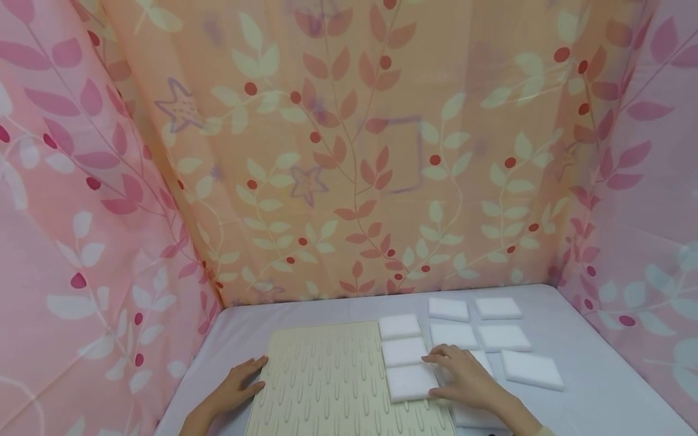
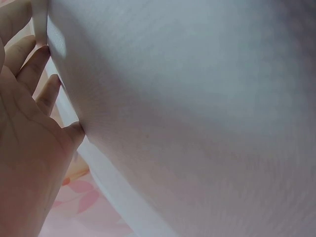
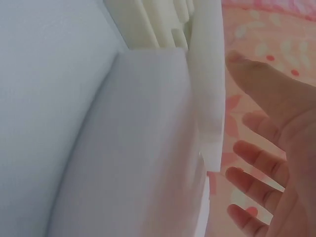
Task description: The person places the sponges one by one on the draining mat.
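A cream mat with rows of raised oval ridges lies on the table. Three white sponge blocks form a column along its right side. My left hand rests by the mat's left edge, its fingers spread; in the left wrist view the fingertips touch the white surface. At the right end of the nearest sponges in the column is my right hand, thumb and fingers apart. The right wrist view has this hand with loosely bent fingers beside the sponges, gripping nothing.
More white sponge blocks lie to the right of the mat in two rough columns, among them a far one and a nearer one. Some are partly hidden under the right hand and forearm. Patterned curtains enclose the white-covered table.
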Demonstrator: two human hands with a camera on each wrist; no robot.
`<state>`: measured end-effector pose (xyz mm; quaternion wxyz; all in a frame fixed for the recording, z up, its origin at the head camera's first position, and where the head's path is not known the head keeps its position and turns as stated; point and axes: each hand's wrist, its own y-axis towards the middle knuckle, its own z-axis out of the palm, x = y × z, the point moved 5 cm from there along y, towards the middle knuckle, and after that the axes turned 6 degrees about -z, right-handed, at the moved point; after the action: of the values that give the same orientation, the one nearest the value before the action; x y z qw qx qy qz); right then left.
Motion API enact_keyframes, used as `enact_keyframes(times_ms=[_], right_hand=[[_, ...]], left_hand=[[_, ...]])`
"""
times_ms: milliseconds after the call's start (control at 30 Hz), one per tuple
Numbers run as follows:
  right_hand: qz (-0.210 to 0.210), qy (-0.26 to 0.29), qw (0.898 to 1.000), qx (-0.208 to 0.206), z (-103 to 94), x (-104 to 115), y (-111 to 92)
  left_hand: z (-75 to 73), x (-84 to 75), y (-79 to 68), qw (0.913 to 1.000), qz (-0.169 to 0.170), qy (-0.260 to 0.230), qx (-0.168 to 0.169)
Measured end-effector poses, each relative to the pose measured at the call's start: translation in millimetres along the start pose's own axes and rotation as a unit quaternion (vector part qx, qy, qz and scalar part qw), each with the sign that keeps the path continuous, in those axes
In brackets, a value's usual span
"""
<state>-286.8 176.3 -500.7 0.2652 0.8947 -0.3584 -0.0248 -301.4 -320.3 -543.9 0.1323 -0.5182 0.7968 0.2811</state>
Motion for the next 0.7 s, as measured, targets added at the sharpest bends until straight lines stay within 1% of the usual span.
enact_keyframes(times_ms=[100, 300, 533, 633, 700], right_hand=[[0.008, 0.002, 1.0, -0.009, -5.7, -6.2, -5.1], [0.024, -0.01, 0.999, -0.03, -17.0, -18.3, -15.1], [0.046, -0.023, 0.998, -0.042, -28.8, -32.3, -25.0], [0.057, -0.025, 0.997, -0.047, -34.6, -38.4, -29.2], [0.061, -0.028, 0.997, -0.05, -38.3, -42.3, -31.8]], left_hand=[[0.1, 0.3, 0.2, 1.0, 0.002, 0.002, 0.002], [-0.5, 1.0, 0.1, 1.0, 0.005, 0.001, 0.004], [0.4, 1.2, -0.3, 1.0, 0.007, 0.004, 0.005], [1.1, 2.4, 0.0, 1.0, 0.005, 0.006, 0.004], [1.5, 3.9, 0.2, 0.9999, -0.003, 0.004, 0.009]])
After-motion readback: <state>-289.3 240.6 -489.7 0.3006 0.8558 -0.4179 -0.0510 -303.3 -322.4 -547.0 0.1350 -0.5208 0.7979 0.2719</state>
